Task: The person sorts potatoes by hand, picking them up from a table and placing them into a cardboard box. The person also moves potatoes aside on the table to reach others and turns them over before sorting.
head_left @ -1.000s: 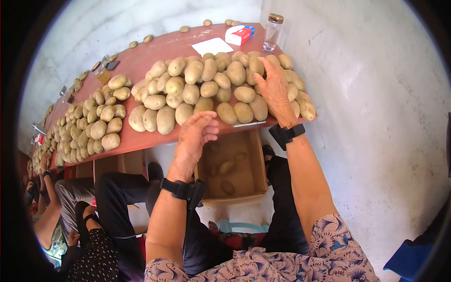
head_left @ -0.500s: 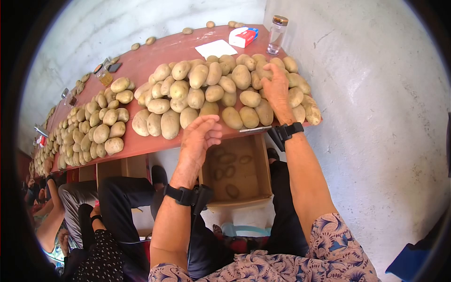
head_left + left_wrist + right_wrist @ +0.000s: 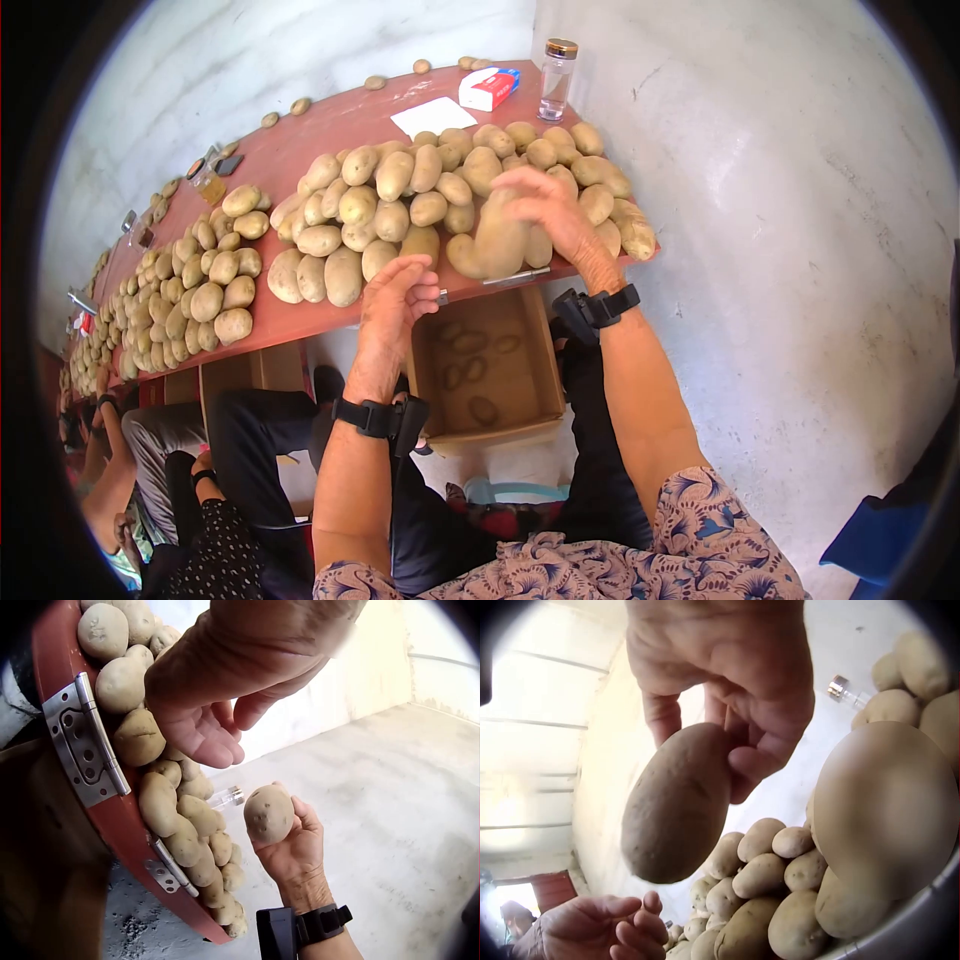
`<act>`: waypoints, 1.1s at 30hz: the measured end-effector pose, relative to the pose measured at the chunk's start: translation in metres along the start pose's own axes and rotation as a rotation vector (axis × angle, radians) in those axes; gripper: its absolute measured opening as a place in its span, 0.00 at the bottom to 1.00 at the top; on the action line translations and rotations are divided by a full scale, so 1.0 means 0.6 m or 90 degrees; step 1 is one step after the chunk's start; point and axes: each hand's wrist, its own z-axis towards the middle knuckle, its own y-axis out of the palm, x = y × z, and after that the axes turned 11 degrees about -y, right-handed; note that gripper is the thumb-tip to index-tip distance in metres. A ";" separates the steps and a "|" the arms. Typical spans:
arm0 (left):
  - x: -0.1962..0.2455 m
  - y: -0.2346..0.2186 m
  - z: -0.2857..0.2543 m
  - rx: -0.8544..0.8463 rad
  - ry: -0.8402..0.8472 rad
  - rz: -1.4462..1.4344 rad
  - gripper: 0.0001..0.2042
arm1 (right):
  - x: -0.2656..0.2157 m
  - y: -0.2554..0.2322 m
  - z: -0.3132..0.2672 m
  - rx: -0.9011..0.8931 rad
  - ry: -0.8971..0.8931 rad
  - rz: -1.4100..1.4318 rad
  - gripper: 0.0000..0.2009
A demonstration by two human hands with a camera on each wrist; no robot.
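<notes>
In my right hand (image 3: 560, 215) is a large oval potato (image 3: 679, 802), gripped between thumb and fingers over the front of a potato heap (image 3: 357, 205). The head view shows that potato blurred. My left hand (image 3: 395, 300) hovers by the table's front edge, palm inward, with loosely bent fingers and nothing in them. Seen from the left wrist, its fingertips are close to the nearest potatoes (image 3: 139, 737), and the held potato faces the camera beyond them. Below the edge, a cardboard box (image 3: 500, 432) on the floor has several potatoes lying inside.
The red table (image 3: 320, 120) also bears a glass bottle (image 3: 557, 85), a tissue pack (image 3: 490, 88) and white paper (image 3: 433, 117). Metal hinges (image 3: 88, 742) line its front edge. A second potato heap (image 3: 205, 265) lies to the left, where other people sit. A wall (image 3: 740, 220) closes the right side.
My right hand has come from the right end of the heap back toward the front middle, now with a potato in its grip. The left hand stays by the table edge.
</notes>
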 end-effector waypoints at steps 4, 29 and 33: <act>0.000 -0.001 0.001 0.003 -0.003 -0.001 0.08 | 0.006 0.042 -0.010 -0.143 0.033 0.067 0.15; -0.004 0.001 0.000 0.007 -0.008 0.013 0.08 | 0.032 0.025 -0.011 0.001 -0.086 -0.342 0.12; -0.007 0.000 0.003 0.004 -0.009 0.020 0.08 | 0.061 -0.029 -0.009 0.245 -0.244 -0.716 0.12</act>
